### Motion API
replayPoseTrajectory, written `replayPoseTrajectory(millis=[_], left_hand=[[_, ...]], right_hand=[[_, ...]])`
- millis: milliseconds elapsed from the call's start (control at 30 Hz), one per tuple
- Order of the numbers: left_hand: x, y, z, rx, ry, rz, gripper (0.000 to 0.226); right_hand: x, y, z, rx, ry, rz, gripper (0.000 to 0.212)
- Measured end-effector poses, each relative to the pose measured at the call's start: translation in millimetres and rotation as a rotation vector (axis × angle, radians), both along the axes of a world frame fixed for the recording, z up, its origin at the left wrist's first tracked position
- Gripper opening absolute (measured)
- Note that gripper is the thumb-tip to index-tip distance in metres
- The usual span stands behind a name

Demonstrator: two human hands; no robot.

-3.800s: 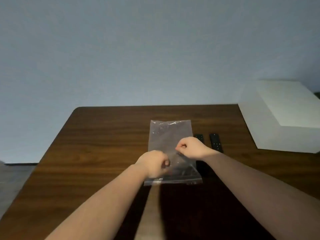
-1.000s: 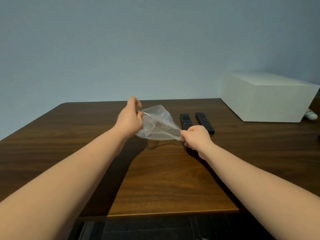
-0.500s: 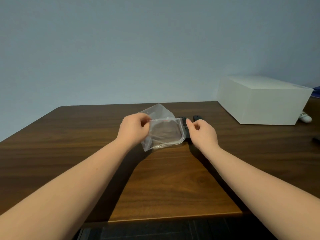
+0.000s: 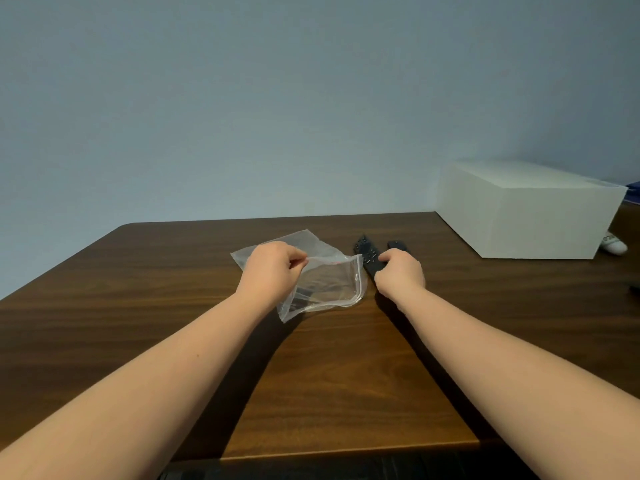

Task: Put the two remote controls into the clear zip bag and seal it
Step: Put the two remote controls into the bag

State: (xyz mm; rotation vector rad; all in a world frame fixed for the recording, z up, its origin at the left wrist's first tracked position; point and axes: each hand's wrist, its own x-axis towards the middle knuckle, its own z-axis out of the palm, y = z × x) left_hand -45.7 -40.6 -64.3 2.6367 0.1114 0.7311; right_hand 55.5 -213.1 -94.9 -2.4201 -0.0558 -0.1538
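The clear zip bag (image 4: 329,285) lies on the wooden table with its mouth turned to the right and held up open. My left hand (image 4: 270,271) pinches the bag's upper lip. Two black remote controls lie side by side just right of the bag. My right hand (image 4: 400,271) is closed around the near end of the left remote (image 4: 367,255), whose far end sticks out past my fingers. Only the far tip of the right remote (image 4: 397,244) shows behind that hand. Nothing is inside the bag.
A large white box (image 4: 530,209) stands at the table's back right, with a small white object (image 4: 614,244) beside it. The dark wooden table (image 4: 138,306) has its front edge close to me.
The bag came down from mid-air onto the table with its mouth open. My right hand let go of the bag, moved right to the remotes and closed on the left one.
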Motion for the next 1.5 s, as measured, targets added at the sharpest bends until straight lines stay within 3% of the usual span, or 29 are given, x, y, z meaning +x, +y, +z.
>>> replayPoseTrajectory(millis=[100,200,400,500,633,800,933,1000,1067,1233,1500], left_hand=[[2,1,-4,-0.014,0.026,0.023,0.021],[4,1,-7,-0.068,0.037,0.052,0.03],[6,0,-9,-0.158,-0.011,0.147,0.021],[6,1,-8,-0.205,-0.039,0.199,0.018],[7,-3,-6,-0.185,-0.068,0.201,0.018],[7,-15,-6,-0.151,-0.056,0.117,0.019],[8,-13,-4,-0.136,-0.068,0.109,0.018],[9,-11,-4,-0.128,-0.062,0.106,0.018],[10,-10,-3,-0.132,-0.049,0.104,0.018],[12,-6,-5,-0.124,-0.037,0.083,0.018],[14,1,-9,-0.122,-0.028,0.065,0.017]], right_hand=[[0,-9,-2,0.355,-0.045,-0.098,0.039],[-11,-21,9,0.624,-0.077,-0.043,0.037],[-55,-46,44,0.885,0.043,0.199,0.02],[-81,-63,49,0.774,0.062,0.252,0.019],[-99,-62,35,0.617,0.035,0.166,0.017],[-84,-26,17,0.69,0.062,0.123,0.016],[-73,6,10,0.769,0.251,0.217,0.041],[-67,16,8,0.674,0.32,0.278,0.06],[-64,22,6,0.483,0.284,0.324,0.065],[-54,33,2,0.059,-0.005,0.379,0.041],[-34,56,-10,-0.228,-0.17,0.461,0.023]])
